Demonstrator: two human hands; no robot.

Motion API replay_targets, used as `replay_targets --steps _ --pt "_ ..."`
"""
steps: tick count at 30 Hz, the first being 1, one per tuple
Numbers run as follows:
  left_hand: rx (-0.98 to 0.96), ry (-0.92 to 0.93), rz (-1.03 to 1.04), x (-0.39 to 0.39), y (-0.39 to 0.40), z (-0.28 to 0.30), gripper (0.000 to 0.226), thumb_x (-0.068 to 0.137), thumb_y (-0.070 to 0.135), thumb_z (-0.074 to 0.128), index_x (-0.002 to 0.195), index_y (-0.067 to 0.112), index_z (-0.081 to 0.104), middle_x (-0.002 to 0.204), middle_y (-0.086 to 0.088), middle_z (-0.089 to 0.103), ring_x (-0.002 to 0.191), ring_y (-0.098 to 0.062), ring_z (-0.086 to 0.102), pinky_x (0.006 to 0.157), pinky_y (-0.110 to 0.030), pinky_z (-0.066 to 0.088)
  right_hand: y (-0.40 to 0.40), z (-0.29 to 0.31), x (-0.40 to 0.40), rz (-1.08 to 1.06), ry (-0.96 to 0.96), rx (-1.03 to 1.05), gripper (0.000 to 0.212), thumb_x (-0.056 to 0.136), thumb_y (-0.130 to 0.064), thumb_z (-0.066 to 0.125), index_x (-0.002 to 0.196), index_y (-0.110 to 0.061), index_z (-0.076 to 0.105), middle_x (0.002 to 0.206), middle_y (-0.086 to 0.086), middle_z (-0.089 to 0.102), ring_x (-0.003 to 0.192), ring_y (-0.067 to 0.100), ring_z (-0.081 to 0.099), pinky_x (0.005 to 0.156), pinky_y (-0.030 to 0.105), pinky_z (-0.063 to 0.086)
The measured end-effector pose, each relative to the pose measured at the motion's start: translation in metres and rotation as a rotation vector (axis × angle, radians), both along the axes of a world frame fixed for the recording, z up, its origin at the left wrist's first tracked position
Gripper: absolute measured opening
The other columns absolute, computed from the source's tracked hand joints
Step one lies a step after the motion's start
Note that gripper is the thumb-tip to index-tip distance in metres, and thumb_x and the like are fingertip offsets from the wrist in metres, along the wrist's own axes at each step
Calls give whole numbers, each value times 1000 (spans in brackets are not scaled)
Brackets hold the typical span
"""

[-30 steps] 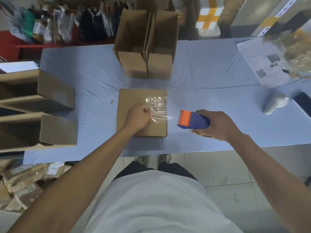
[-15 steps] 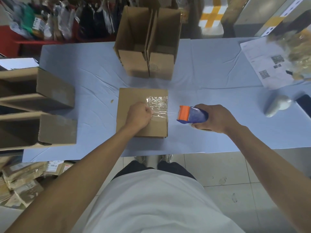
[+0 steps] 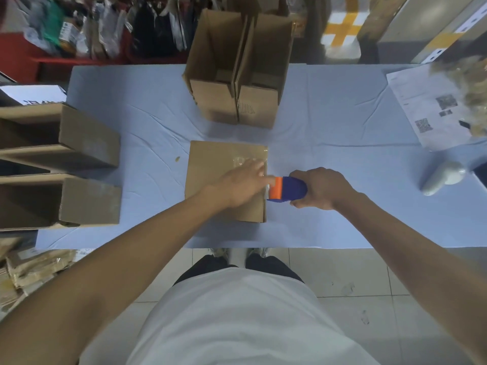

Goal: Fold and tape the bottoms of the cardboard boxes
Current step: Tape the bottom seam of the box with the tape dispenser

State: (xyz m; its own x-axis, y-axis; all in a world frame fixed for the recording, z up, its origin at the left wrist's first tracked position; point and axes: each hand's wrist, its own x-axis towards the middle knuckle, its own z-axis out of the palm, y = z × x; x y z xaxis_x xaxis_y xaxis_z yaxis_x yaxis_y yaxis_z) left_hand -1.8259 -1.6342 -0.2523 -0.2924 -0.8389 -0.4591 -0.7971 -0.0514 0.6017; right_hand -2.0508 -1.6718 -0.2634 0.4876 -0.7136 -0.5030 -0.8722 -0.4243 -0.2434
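A brown cardboard box (image 3: 213, 177) lies bottom-up on the blue tablecloth (image 3: 329, 159), with clear tape across its right part. My left hand (image 3: 241, 184) lies flat on the box top, fingers stretched toward its right edge. My right hand (image 3: 321, 189) grips a blue and orange tape dispenser (image 3: 286, 189) held against the box's right edge, next to my left fingertips.
Two open boxes (image 3: 237, 72) stand upright at the back middle. Two more boxes (image 3: 66, 164) lie on their sides at the left. Printed papers (image 3: 427, 109) and a white handheld scanner (image 3: 440, 177) lie at the right. Flattened cardboard sits on the floor at lower left.
My left hand has opened from a fist pinching the tape to lying flat on the box. The dispenser has moved left to the box's right edge, and the tape lies flatter.
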Motion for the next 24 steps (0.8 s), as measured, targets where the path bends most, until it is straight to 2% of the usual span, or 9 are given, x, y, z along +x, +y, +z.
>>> replay_targets --steps 3,7,10,13,14,16,19,22,24 --pt "119 77 144 -2 -3 -5 28 81 33 62 83 18 39 97 -2 44 76 -17 39 62 -32 34 -4 2 12 14 53 5 39 70 -50 69 102 -34 54 76 -12 56 73 17 54 59 26 36" --pt "41 54 85 -3 -3 -9 27 81 32 61 81 17 38 93 1 42 73 -14 38 60 -30 29 -12 1 34 32 264 -4 42 65 -57 69 90 -26 58 74 -6 55 69 20 57 60 27 42" --pt "-85 -82 -75 -5 0 -16 22 84 34 55 84 15 44 92 -1 38 81 -20 38 64 -32 24 -13 -6 36 -94 252 17 55 63 -72 68 91 -26 57 75 -5 55 69 20 57 59 27 40" --pt "-180 -275 -272 -7 4 -21 28 85 34 42 94 18 62 104 -2 32 103 -28 35 80 -34 26 -13 -4 27 -271 121 -106 58 72 -77 60 99 -25 52 79 -3 54 73 23 54 60 28 37" --pt "-211 -330 -304 -9 5 -22 25 85 29 44 94 20 65 109 -5 32 107 -30 33 88 -38 29 -12 -5 24 -297 98 -167 56 78 -72 59 106 -24 50 84 0 55 75 26 54 60 29 37" --pt "-242 -376 -258 -16 7 -25 24 86 32 48 94 21 69 119 -9 35 110 -31 33 98 -43 29 -11 -21 18 -275 38 -243 45 92 -48 57 127 -23 45 99 7 57 84 31 57 62 32 39" --pt "-361 -414 -162 -20 16 -32 29 90 40 49 96 21 71 121 -8 40 110 -31 37 92 -40 28 0 -49 8 -248 -86 -179 53 88 -9 52 135 -29 39 117 7 55 95 31 57 61 35 48" --pt "-387 -347 -81 -13 27 -38 21 81 20 56 100 22 64 110 -5 43 103 -29 41 80 -33 22 9 -59 7 -250 -41 -253 43 86 -13 61 127 -16 50 116 14 54 100 36 55 69 38 47" --pt "-379 -319 -76 -6 32 -40 39 72 8 58 108 23 58 105 -4 42 99 -28 41 78 -32 20 5 -48 17 -181 -118 -374 48 80 -25 75 123 -12 58 118 18 54 102 39 54 78 41 46"
